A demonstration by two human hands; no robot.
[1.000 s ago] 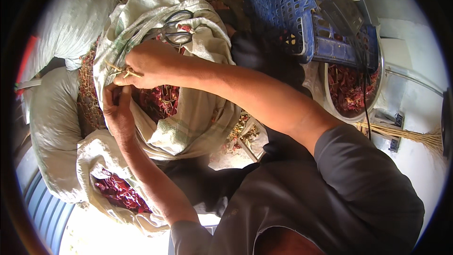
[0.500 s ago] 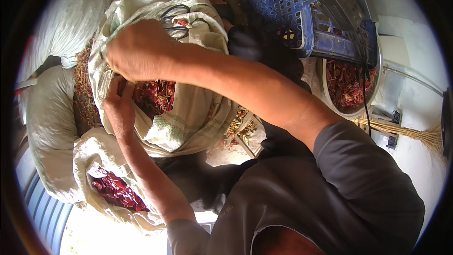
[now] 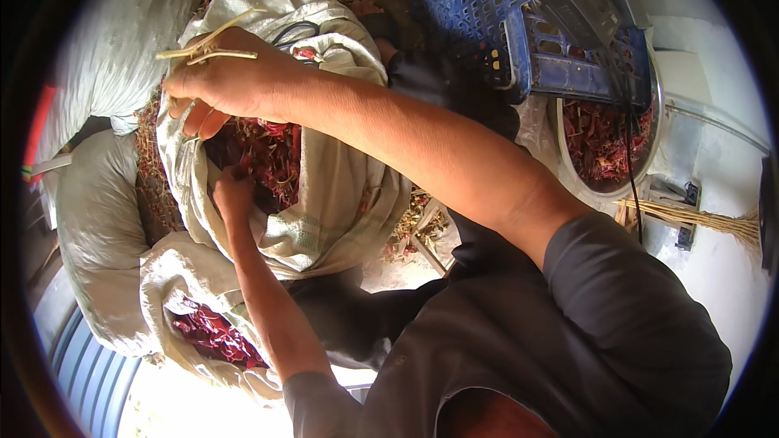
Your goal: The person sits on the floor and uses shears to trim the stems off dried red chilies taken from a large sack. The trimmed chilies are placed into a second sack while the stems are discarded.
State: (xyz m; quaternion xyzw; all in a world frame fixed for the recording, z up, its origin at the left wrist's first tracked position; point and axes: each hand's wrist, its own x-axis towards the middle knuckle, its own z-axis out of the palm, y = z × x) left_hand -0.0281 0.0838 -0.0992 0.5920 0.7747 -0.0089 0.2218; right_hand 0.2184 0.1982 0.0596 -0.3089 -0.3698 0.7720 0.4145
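Observation:
A large white woven sack [image 3: 345, 166] stands before me with its mouth rolled open. Dried red chilies [image 3: 280, 166], mixed with bits of stem, fill it. Over the sack's left rim, my right hand [image 3: 219, 81] is closed around a few pale dry stalks [image 3: 217, 53] that jut out above the knuckles. Lower down, my left hand [image 3: 233, 195] reaches inside the sack mouth with curled fingers against the chilies. Shadow covers its fingertips, so what they grip is unclear.
A smaller sack of red chilies [image 3: 215, 332] sits at lower left. Full white sacks [image 3: 101, 235] line the left. At right, a blue plastic crate [image 3: 552, 57] rests over a round metal basin [image 3: 659, 126] of chilies. A straw broom [image 3: 706, 221] lies beyond.
My right hand has lifted slightly and turned, now showing the stalks. My left hand has moved right and down, away from the right hand and deeper over the chilies.

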